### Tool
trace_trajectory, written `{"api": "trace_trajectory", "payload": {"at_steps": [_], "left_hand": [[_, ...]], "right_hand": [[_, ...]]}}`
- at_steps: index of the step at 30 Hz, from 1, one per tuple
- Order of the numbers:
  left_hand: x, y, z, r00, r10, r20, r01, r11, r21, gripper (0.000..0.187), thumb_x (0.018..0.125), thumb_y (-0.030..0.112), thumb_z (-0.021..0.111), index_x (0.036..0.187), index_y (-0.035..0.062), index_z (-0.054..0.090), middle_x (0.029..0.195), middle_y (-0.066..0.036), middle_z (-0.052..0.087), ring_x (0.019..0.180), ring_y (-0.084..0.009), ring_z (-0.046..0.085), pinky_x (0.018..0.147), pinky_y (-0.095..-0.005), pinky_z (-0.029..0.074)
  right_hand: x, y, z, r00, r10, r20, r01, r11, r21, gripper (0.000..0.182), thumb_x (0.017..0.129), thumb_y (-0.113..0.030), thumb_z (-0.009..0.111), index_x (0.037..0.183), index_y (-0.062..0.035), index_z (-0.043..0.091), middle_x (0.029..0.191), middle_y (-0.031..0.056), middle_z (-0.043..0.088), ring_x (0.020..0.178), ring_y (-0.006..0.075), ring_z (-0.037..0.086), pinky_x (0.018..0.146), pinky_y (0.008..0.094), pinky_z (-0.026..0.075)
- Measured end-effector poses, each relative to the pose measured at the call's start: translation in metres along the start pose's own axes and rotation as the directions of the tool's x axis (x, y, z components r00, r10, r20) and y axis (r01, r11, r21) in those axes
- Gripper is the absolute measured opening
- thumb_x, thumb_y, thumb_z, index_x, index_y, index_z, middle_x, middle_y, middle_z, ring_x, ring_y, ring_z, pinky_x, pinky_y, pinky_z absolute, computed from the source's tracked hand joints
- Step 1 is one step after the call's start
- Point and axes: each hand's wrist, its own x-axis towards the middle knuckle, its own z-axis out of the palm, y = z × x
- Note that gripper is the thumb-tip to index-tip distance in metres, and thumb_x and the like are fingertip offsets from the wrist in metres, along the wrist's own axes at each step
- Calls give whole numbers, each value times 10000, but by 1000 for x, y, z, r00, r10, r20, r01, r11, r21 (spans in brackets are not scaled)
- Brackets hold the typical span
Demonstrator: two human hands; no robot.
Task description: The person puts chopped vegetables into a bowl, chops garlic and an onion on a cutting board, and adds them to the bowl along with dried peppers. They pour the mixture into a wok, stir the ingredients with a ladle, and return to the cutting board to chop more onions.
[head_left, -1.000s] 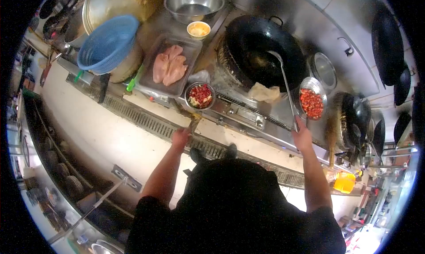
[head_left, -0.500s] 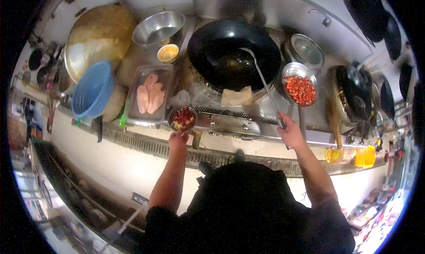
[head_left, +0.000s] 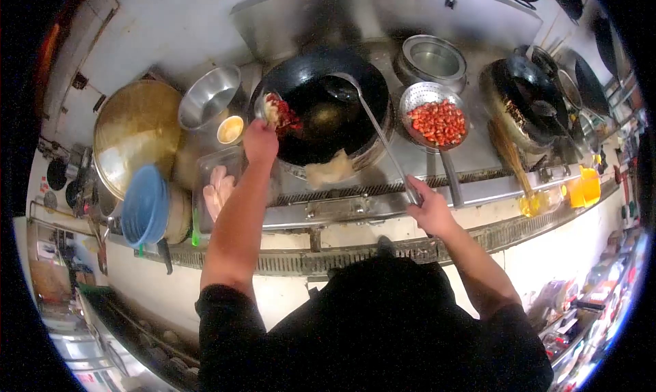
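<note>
My left hand (head_left: 261, 142) grips a small metal bowl (head_left: 260, 106) and tips it over the left rim of a big black wok (head_left: 321, 67). Dried red chilies (head_left: 285, 116) and pale chopped bits slide from the bowl toward the wok. Fingers wrapped round its handle, my right hand (head_left: 430, 207) holds a long metal ladle (head_left: 374, 122). The ladle's head rests inside the wok, where a little oil (head_left: 328, 115) glistens at the bottom. A folded cloth (head_left: 330, 169) lies on the wok's front rim.
Right of the wok, a perforated strainer (head_left: 418, 95) holds red pieces, with a metal pot (head_left: 434, 54) behind it. Another wok (head_left: 526, 98) stands farther right. At left are a steel basin (head_left: 205, 102), a small yellow-filled bowl (head_left: 231, 130), a tray of raw meat (head_left: 217, 190) and a blue basket (head_left: 145, 211).
My left hand has lifted the bowl from the counter's front edge up to the wok and tilted it. The right hand keeps its hold on the ladle. The camera view has shifted.
</note>
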Motion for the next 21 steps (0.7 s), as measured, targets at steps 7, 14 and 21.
{"api": "trace_trajectory", "payload": {"at_steps": [7,14,21], "left_hand": [[38,45,41,898,387,208,-394,498,773,238,838,93,541,1069,89,599,1384,-224,415,934,-369,638,787,-415,537],[-4,131,28,853,326,407,-512,376,772,223,864,125,519,1061,74,610,1399,-198,400,943,-309,633,762,-407,548],[-6,113,25,908,314,276,-401,467,788,218,870,148,514,1049,89,623,1396,-194,403,962,-311,627,767,-432,536]], "right_hand": [[-21,3,-16,994,-108,-30,98,964,-247,654,798,-79,634,1406,-91,390,801,160,634,625,205,596,605,327,478],[-20,18,-13,982,-186,34,189,970,-156,725,774,-88,655,1426,-150,344,958,263,640,768,403,642,691,421,512],[-25,-8,-12,995,-10,98,37,961,-274,644,796,-74,635,1399,-121,415,783,176,629,606,204,587,615,316,486]]}}
